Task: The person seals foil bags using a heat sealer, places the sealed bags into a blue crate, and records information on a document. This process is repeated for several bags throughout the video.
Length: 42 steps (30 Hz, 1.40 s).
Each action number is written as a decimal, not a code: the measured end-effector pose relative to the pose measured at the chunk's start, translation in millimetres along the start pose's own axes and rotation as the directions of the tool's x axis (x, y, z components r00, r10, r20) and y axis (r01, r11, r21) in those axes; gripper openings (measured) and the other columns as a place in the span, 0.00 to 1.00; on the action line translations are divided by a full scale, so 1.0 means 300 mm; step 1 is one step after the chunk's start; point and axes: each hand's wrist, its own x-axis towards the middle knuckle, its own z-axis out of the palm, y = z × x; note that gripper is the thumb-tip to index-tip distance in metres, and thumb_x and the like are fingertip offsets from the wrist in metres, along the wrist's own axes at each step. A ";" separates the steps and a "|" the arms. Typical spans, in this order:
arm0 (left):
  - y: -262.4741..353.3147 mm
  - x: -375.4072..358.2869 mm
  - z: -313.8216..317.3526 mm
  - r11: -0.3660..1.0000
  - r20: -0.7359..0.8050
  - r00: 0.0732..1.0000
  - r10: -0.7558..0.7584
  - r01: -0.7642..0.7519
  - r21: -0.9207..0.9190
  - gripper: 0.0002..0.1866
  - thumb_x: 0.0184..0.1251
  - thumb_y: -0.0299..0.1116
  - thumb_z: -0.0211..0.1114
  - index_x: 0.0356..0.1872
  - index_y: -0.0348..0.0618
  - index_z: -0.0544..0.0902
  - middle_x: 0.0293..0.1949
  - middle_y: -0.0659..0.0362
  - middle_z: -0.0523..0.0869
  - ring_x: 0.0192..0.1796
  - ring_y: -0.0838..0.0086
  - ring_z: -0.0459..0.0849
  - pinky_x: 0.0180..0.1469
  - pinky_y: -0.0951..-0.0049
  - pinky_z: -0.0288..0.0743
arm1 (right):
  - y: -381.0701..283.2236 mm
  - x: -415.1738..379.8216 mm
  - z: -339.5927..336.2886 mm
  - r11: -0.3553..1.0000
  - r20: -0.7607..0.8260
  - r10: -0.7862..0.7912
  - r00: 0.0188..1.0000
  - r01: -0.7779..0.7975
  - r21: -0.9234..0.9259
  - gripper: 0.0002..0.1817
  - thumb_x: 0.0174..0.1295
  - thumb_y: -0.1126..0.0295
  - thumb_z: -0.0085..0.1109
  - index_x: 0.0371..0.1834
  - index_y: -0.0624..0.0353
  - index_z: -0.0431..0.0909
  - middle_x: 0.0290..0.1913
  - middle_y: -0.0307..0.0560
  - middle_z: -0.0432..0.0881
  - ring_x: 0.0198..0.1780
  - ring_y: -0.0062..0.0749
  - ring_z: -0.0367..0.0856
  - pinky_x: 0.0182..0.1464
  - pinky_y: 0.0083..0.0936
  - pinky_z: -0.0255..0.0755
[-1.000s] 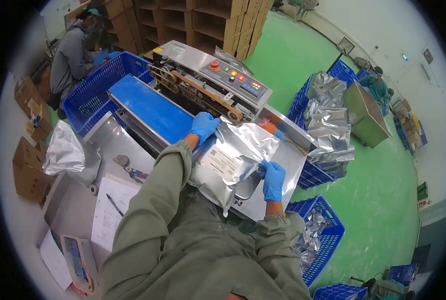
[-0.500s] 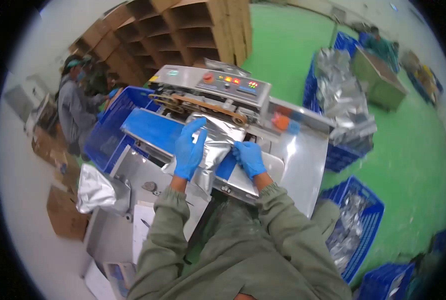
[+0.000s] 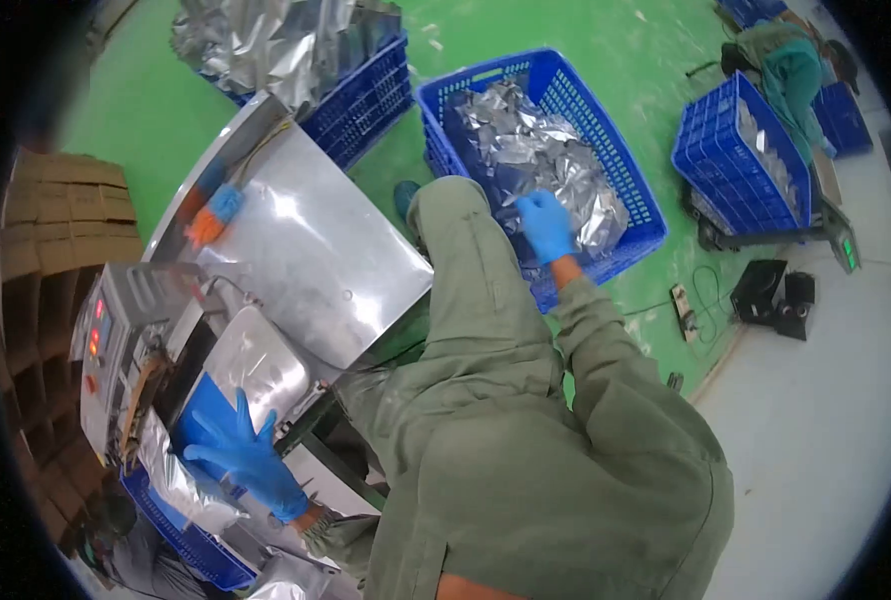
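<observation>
My left hand (image 3: 246, 455), in a blue glove, is open with its fingers spread above the blue conveyor belt (image 3: 206, 408) of a band sealing machine (image 3: 116, 350). Just below it, a silver foil bag (image 3: 181, 485) lies along the sealer. To the right, my right hand (image 3: 548, 228), also gloved in blue, reaches into a blue plastic crate (image 3: 606, 110) filled with crumpled foil bags (image 3: 536, 140). Its fingers are closed at the edge of a foil bag there; the fingertips are partly hidden.
A steel side table (image 3: 316, 240) adjoins the sealer, with an orange and blue brush (image 3: 216, 213) on it. Another crate (image 3: 366, 105) heaped with foil stands behind. At right are a crate (image 3: 736, 150) on a scale, cables and a power strip (image 3: 684, 312). A person (image 3: 791, 75) is beyond.
My view has swung right. My right hand has left the bag on the sealer and moved into the crate. My left hand has spread open beside the sealer, off the bag.
</observation>
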 end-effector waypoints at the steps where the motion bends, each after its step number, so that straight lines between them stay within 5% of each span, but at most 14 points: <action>1: -0.004 0.015 0.022 1.000 0.012 1.000 -0.004 0.004 0.008 0.51 0.55 0.70 0.53 0.73 0.56 0.43 0.72 0.48 0.50 0.67 0.41 0.60 0.49 0.52 0.78 | 0.164 0.036 -0.024 0.981 0.064 0.193 0.979 -0.193 -0.009 0.12 0.56 0.65 0.57 0.33 0.65 0.78 0.29 0.52 0.81 0.32 0.36 0.81 0.33 0.31 0.73; 3: -0.007 0.051 0.048 0.978 0.363 0.931 0.048 0.030 -0.206 0.55 0.48 0.72 0.57 0.73 0.63 0.38 0.72 0.48 0.45 0.68 0.35 0.53 0.40 0.49 0.83 | 0.376 0.060 0.018 0.925 0.137 0.377 0.916 -0.378 -0.020 0.14 0.57 0.63 0.58 0.38 0.64 0.77 0.32 0.52 0.81 0.32 0.35 0.81 0.32 0.31 0.74; 5: 0.036 0.047 0.161 0.994 0.315 0.948 0.036 -0.002 -0.107 0.57 0.48 0.73 0.57 0.72 0.63 0.37 0.73 0.49 0.44 0.68 0.36 0.53 0.38 0.52 0.83 | 0.479 0.054 0.087 0.638 0.360 0.544 0.758 -0.652 0.410 0.22 0.58 0.61 0.58 0.50 0.66 0.70 0.42 0.60 0.80 0.34 0.45 0.82 0.30 0.36 0.75; 8: 0.077 0.050 0.261 0.988 0.241 0.970 -0.033 -0.004 0.153 0.61 0.41 0.80 0.51 0.72 0.63 0.32 0.73 0.52 0.39 0.68 0.41 0.59 0.37 0.57 0.85 | 0.529 0.076 0.235 0.453 0.392 0.660 0.641 -0.755 0.473 0.21 0.55 0.64 0.62 0.49 0.62 0.69 0.30 0.53 0.77 0.24 0.47 0.79 0.20 0.38 0.73; 10: 0.086 0.046 0.287 0.985 0.238 0.970 -0.042 0.000 0.174 0.62 0.41 0.80 0.52 0.72 0.61 0.33 0.73 0.52 0.40 0.67 0.43 0.60 0.38 0.60 0.85 | 0.607 0.092 0.330 0.515 0.379 0.640 0.669 -0.739 0.434 0.21 0.54 0.60 0.62 0.45 0.64 0.74 0.31 0.58 0.80 0.29 0.51 0.81 0.27 0.42 0.75; 12: 0.082 0.048 0.268 0.994 0.263 0.965 0.002 -0.030 0.102 0.60 0.46 0.73 0.58 0.73 0.55 0.35 0.73 0.52 0.43 0.68 0.41 0.58 0.44 0.58 0.83 | 0.599 0.103 0.379 0.864 -0.094 0.460 0.883 -0.469 -0.181 0.22 0.53 0.55 0.60 0.39 0.66 0.79 0.35 0.63 0.82 0.36 0.54 0.82 0.37 0.44 0.75; 16: 0.097 0.024 0.257 0.987 0.250 0.968 -0.034 -0.007 0.161 0.60 0.47 0.75 0.55 0.73 0.51 0.38 0.74 0.54 0.43 0.69 0.46 0.59 0.51 0.61 0.78 | 0.703 0.111 0.378 0.849 0.088 0.280 0.956 -0.204 -0.487 0.20 0.55 0.56 0.54 0.33 0.66 0.80 0.36 0.63 0.81 0.41 0.58 0.80 0.43 0.45 0.71; 23: 0.039 0.001 0.205 0.970 0.205 0.975 -0.086 0.035 0.241 0.55 0.52 0.75 0.49 0.72 0.43 0.48 0.73 0.54 0.50 0.66 0.52 0.65 0.53 0.63 0.76 | 0.478 0.043 -0.138 0.889 0.185 -0.142 0.972 0.208 -0.408 0.13 0.58 0.63 0.51 0.27 0.63 0.76 0.30 0.63 0.79 0.35 0.60 0.77 0.38 0.49 0.69; 26: -0.011 0.004 0.164 0.980 0.299 0.946 -0.122 0.067 0.189 0.39 0.67 0.57 0.45 0.73 0.47 0.48 0.73 0.58 0.49 0.66 0.57 0.67 0.55 0.64 0.73 | 0.189 -0.024 -0.355 0.782 0.318 -0.374 0.871 0.480 -0.397 0.08 0.59 0.68 0.50 0.30 0.62 0.75 0.29 0.60 0.78 0.34 0.60 0.76 0.36 0.48 0.68; 31: -0.013 -0.019 0.191 0.987 0.342 0.932 -0.117 0.071 0.144 0.34 0.67 0.52 0.50 0.69 0.46 0.60 0.73 0.57 0.53 0.64 0.61 0.69 0.59 0.64 0.69 | -0.431 -0.170 -0.552 0.435 0.398 -0.737 0.546 0.834 -0.339 0.07 0.48 0.77 0.52 0.32 0.58 0.72 0.25 0.49 0.73 0.32 0.45 0.73 0.37 0.40 0.65; 34: 0.001 -0.021 0.144 0.988 0.474 0.880 -0.006 -0.068 0.138 0.32 0.63 0.44 0.57 0.67 0.44 0.65 0.72 0.57 0.55 0.63 0.63 0.70 0.59 0.67 0.67 | -0.741 -0.277 -0.600 0.245 0.378 -0.876 0.300 0.951 -0.186 0.09 0.43 0.79 0.55 0.30 0.58 0.72 0.24 0.46 0.70 0.31 0.43 0.70 0.38 0.37 0.64; 35: 0.018 -0.025 0.134 0.990 0.433 0.901 -0.032 -0.032 0.140 0.28 0.58 0.34 0.60 0.62 0.42 0.70 0.68 0.56 0.65 0.62 0.66 0.72 0.59 0.69 0.66 | -0.828 -0.308 -0.625 0.210 0.386 -0.887 0.253 0.966 -0.149 0.10 0.41 0.79 0.56 0.30 0.58 0.74 0.24 0.46 0.71 0.32 0.44 0.71 0.39 0.36 0.65; 38: 0.035 -0.006 0.046 0.960 0.466 0.885 0.003 -0.132 0.245 0.25 0.57 0.29 0.60 0.59 0.42 0.74 0.61 0.56 0.74 0.60 0.68 0.73 0.58 0.70 0.67 | -1.019 -0.349 -0.622 0.015 0.160 -0.987 0.013 1.000 0.010 0.12 0.35 0.81 0.60 0.28 0.59 0.77 0.26 0.44 0.74 0.36 0.45 0.73 0.40 0.32 0.66; 42: 0.190 0.033 -0.031 0.928 0.347 0.927 0.139 -0.245 0.281 0.23 0.58 0.29 0.60 0.58 0.42 0.75 0.56 0.56 0.78 0.57 0.68 0.75 0.58 0.70 0.67 | -1.269 -0.359 -0.543 -0.133 0.156 -0.976 -0.152 0.983 0.127 0.14 0.34 0.83 0.59 0.29 0.59 0.79 0.27 0.42 0.76 0.39 0.42 0.74 0.41 0.30 0.67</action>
